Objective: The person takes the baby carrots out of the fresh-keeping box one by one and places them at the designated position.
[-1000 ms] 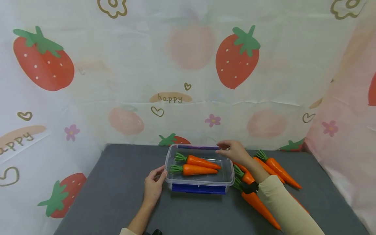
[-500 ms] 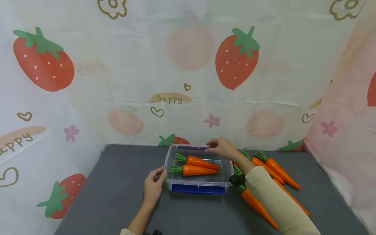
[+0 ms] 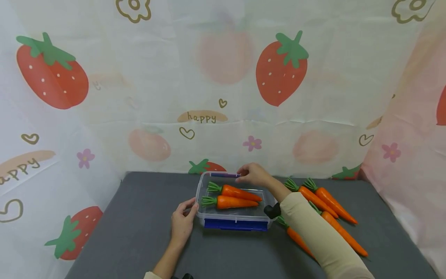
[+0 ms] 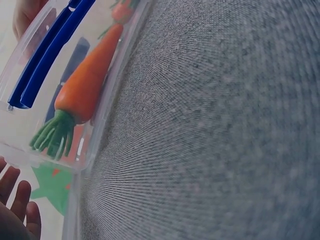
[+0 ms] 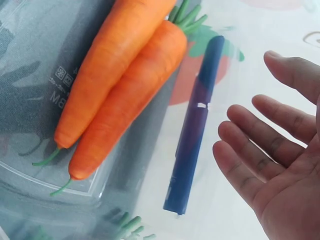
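So, nearest us, two loose carrots (image 3: 345, 235) are lying beside our cream sleeve (image 3: 315, 236), one partly hidden by it, right of one clear plastic container (image 3: 223, 215) with its front blue latch (image 3: 235, 224). At its left end our left hand (image 3: 181, 223) is lying, fingers apart, slightly bent. Inside, between our hands, two more carrots (image 3: 233, 202) are lying side by side. Outside, back right, two others are resting. Over the far rim, our right hand (image 3: 256, 175) is hovering, fingers apart, just beside the second blue latch (image 5: 194, 130).
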Available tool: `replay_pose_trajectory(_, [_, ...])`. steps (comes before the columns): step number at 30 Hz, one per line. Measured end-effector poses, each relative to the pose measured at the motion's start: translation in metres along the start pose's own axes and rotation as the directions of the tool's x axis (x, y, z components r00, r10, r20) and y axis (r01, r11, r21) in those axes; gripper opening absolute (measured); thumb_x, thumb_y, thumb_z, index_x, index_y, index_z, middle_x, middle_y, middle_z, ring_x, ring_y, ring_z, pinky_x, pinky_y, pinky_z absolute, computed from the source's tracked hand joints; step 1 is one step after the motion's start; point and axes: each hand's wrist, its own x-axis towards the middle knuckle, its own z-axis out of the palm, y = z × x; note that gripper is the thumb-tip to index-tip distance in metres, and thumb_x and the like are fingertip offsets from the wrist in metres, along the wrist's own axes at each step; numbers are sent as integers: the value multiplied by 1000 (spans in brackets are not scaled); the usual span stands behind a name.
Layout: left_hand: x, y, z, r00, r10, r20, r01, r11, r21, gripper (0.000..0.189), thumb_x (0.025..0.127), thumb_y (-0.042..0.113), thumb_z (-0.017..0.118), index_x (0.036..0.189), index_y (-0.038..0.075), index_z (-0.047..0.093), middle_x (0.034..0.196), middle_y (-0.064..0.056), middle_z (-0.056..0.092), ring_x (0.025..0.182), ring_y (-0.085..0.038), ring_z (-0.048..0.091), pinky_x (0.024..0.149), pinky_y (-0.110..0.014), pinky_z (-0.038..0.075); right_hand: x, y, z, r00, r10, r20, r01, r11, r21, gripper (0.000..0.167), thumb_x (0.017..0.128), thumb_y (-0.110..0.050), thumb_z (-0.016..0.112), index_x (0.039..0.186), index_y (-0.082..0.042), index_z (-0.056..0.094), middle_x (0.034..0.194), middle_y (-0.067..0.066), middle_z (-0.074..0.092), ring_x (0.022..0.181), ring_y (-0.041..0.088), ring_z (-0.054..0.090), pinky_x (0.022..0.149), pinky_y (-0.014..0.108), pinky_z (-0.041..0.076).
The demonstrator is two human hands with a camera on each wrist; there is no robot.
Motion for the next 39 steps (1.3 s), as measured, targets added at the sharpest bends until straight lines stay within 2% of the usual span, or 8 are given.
replay_pose_trajectory(4, [0, 0, 0, 1000, -3, 4, 3, 1000, -13, 26, 91, 17, 68, 113, 3, 71, 105, -14, 71, 94, -9, 62, 79, -15, 49, 0, 0, 4, 1000, 19, 7, -19, 1000, 6, 40, 90, -24, 70, 120, 2, 65, 105, 12, 70, 90, 21, 62, 86, 36, 55])
replay_pose_trajectory(9, [-1, 1, 0, 1000, -3, 8, 3, 1000, -14, 27, 92, 18, 68, 114, 4, 71, 106, -13, 71, 96, -12, 62, 80, -15, 49, -1, 1, 9, 1000, 21, 17, -21, 1000, 17, 41, 89, -23, 70, 120, 5, 64, 110, 15, 69, 98, 26, 63, 91, 40, 53])
replay_pose_trajectory(16, [-1, 0, 1, 1000, -4, 6, 4, 1000, -23, 26, 91, 18, 69, 114, 5, 71, 105, -13, 71, 93, -5, 60, 80, -15, 48, 2, 4, 17, 996, 66, 52, -67, 998, 16, 43, 89, -22, 71, 122, 5, 63, 116, 15, 69, 104, 27, 64, 94, 40, 52])
replay_pose_trajectory(22, [-2, 1, 2, 1000, 5, 2, -5, 1000, -15, 26, 92, 17, 68, 113, 4, 72, 105, -13, 71, 92, -3, 60, 79, -15, 48, 4, 2, 17, 993, 95, 71, -97, 995, 15, 43, 88, -24, 72, 121, 4, 64, 117, 14, 69, 102, 26, 64, 92, 39, 53])
replay_pose_trajectory(29, [-2, 0, 4, 1000, 3, -4, -3, 1000, -26, 26, 91, 16, 69, 112, 2, 72, 105, -15, 70, 90, 2, 58, 78, -14, 48, -7, -5, 16, 994, 76, 84, -77, 997, 7, 42, 89, -23, 72, 121, 3, 64, 114, 13, 69, 100, 24, 63, 88, 37, 55])
replay_pose_trajectory(39, [-1, -1, 2, 1000, 2, -15, -3, 999, -52, 26, 91, 15, 69, 113, 2, 71, 106, -15, 70, 89, 6, 56, 78, -13, 47, -27, -18, 28, 997, 17, 69, -17, 1000, 5, 41, 89, -22, 72, 121, 2, 65, 112, 13, 69, 101, 24, 63, 93, 40, 52])
